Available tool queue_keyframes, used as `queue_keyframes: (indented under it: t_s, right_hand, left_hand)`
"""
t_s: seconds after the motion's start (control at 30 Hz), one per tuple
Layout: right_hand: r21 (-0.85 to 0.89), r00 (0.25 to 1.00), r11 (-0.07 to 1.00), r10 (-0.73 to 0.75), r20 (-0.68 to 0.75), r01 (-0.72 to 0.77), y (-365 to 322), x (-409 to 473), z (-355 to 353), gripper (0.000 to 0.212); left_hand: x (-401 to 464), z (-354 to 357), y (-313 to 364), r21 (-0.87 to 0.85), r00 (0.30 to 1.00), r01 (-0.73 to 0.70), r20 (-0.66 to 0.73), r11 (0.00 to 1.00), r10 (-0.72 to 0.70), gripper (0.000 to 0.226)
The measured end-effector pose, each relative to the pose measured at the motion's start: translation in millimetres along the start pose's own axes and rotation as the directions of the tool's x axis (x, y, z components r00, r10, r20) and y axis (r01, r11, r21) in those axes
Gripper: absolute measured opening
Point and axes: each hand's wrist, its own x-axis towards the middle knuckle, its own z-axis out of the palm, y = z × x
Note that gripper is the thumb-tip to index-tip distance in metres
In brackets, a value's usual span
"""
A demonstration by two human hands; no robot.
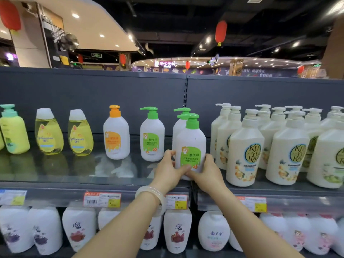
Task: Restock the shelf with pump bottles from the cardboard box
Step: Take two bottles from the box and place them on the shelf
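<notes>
Both arms reach forward, left hand (168,168) and right hand (208,171) cupped together.

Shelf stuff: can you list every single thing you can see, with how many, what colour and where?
Held bottle: one, white with green pump, front of top shelf, between both hands.
Other green-pump bottles: two, white, one left of the held one, one right behind it.
Orange-pump bottle: one, white, top shelf.
Yellow bottles: two, white caps, top shelf left.
Teal-pump bottle: one, yellow-green, far left.
Cream pump bottles: many, several rows, top shelf right.
White bottles: many, lower shelf, flower labels.
Price tags: several, on the shelf edge.
Red lanterns: several, hanging from the ceiling.
Bracelet: one, pale, left wrist.
Left hand, right hand: gripping the held bottle low.
</notes>
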Motion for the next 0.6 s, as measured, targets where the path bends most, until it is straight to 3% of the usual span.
queue_keyframes:
  t_s: [0.33, 0.43, 0.5, 0.6]
  right_hand:
    - [-0.002, 1.0, 1.0, 0.001, 0.031, -0.001, 11, 4, -5, 0.055]
    - [0.018, 1.0, 1.0, 0.009, 0.018, -0.009, 15, 3, -2, 0.072]
    - [-0.06, 0.991, 0.995, -0.084, -0.104, 0.078, 17, -3, 1, 0.083]
    - [-0.177, 0.87, 0.918, -0.394, -0.296, 0.356, 10, -15, 7, 0.062]
  left_hand:
    - [-1, 6, 3, 0.04, 1.0, 0.028, 0.009, 0.999, -0.028, 0.058]
    - [-4, 6, 7, 0.056, 0.999, 0.014, 0.03, 0.998, -0.015, 0.064]
    - [-8, 2, 7, 0.11, 1.0, -0.011, 0.015, 0.994, 0.009, 0.071]
    - [-14, -8, -1, 0.218, 0.996, -0.051, -0.063, 0.975, 0.066, 0.074]
